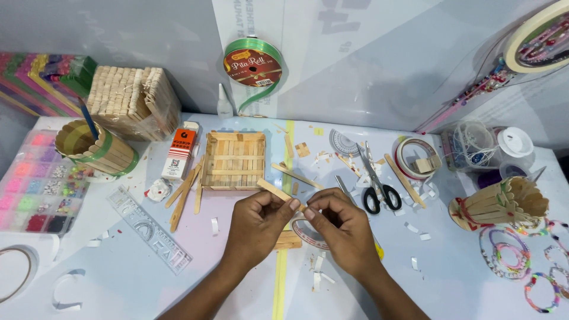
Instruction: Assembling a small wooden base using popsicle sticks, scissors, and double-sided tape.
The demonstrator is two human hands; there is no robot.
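**My two hands hold one little wooden stick**

My left hand (256, 216) pinches a flat, pale wooden craft stick (277, 192) near its end. My right hand (339, 222) pinches the same stick at that end too, fingertips close to my left thumb. The stick tilts up and away to the left, over the middle of the pale blue desk (462, 278). Under my hands lies a white roll of tape (308, 234) and a few more flat sticks, flat on the desk.

Just past the stick, nearer the far edge, sits a square wooden panel made of sticks laid side by side (233, 160). Some loose wooden sticks (184, 195) lie at its left side. A red and white glue box (179, 154) lies beside those. A clear plastic ruler (148, 230) lies slanted toward the left edge.

To the right of my hands lie black-handled scissors (374, 184). Farther right, near the right edge, a cup made of wooden sticks (501, 204) lies on its side, with colourful bead bracelets (510, 255) next to it.

At the far left corner stands a round stick pot with a green band (98, 148). A clear box of colourful beads (38, 184) sits at the left edge. Small white paper scraps (320, 272) are scattered on the desk.
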